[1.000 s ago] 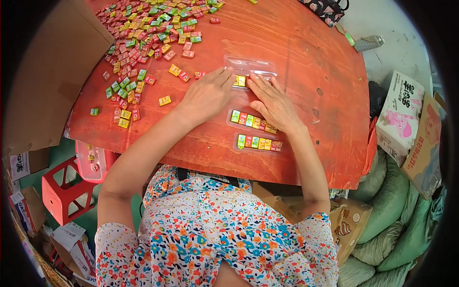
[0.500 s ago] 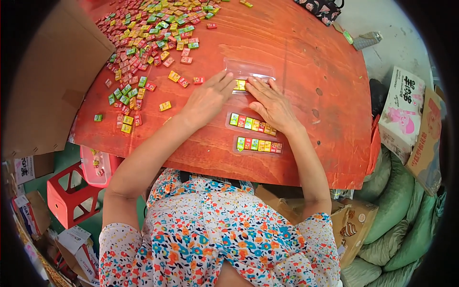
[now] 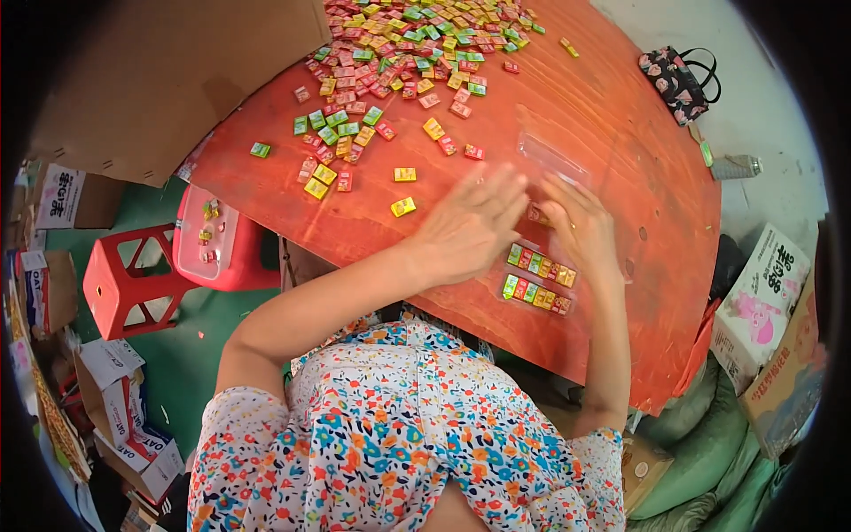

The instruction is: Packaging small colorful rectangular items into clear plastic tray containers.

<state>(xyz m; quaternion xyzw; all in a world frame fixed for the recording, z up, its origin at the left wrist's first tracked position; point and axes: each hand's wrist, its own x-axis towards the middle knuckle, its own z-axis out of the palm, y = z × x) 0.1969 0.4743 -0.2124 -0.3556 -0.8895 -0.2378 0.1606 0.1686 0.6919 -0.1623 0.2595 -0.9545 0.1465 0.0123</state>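
My left hand (image 3: 476, 220) is raised beside a clear plastic tray, fingers stretched out and smeared by motion, holding nothing that I can see. My right hand (image 3: 582, 220) bends over that tray, thumb apart from the fingers; its fingertips are near or on it, and contact is unclear. A small red box (image 3: 537, 214) shows between the hands, the rest of its row hidden. Beyond the fingers lies the tray's clear flap (image 3: 551, 154). Nearer me are two filled clear trays, one (image 3: 541, 265) behind the other (image 3: 536, 294), each with a row of green, red and yellow boxes.
A large pile of small coloured boxes (image 3: 417, 44) covers the far left of the red table (image 3: 638, 177). Strays such as a yellow box (image 3: 403, 207) lie near my left forearm. A large carton (image 3: 177, 80) stands at left, a red stool (image 3: 133, 275) below. A flowered bag (image 3: 678, 84) lies far right.
The view has swung left, shifting the table rightward in the picture. My left hand has lifted away from the tray's row; my right hand has gone from lying flat to bent fingers.
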